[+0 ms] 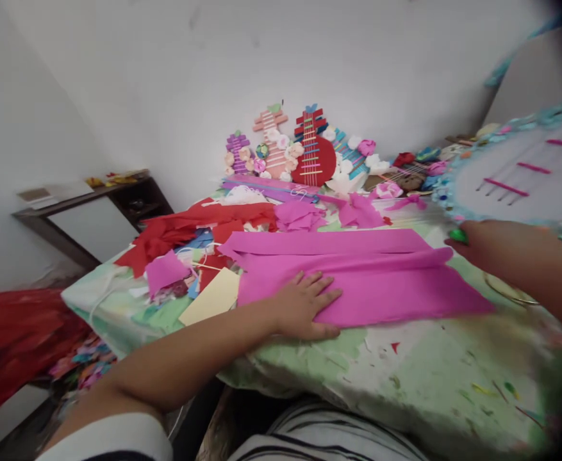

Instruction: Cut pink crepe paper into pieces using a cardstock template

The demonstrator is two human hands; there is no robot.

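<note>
My left hand (pixel 307 306) lies flat, fingers spread, on the lower left part of a sheet of bright pink paper (pixel 386 288). The sheet has a fold along its far edge. My right hand (pixel 473 240) is at the right, beside a white lute-shaped craft (pixel 516 173) with a light blue ruffled rim and pink bars. Something small and green (pixel 458 236) shows at that hand's fingertips. Its fingers are mostly hidden, so its hold cannot be made out. A cream card (pixel 213 296) rests left of the pink sheet.
Red crepe paper (pixel 165 235) and pink scraps (pixel 165 274) lie at the table's left. Several decorated instrument crafts, one of them red (pixel 314 160), lean against the wall. A dark shelf (pixel 102 221) stands to the left. Small bits dot the green-white tablecloth (pixel 434 378).
</note>
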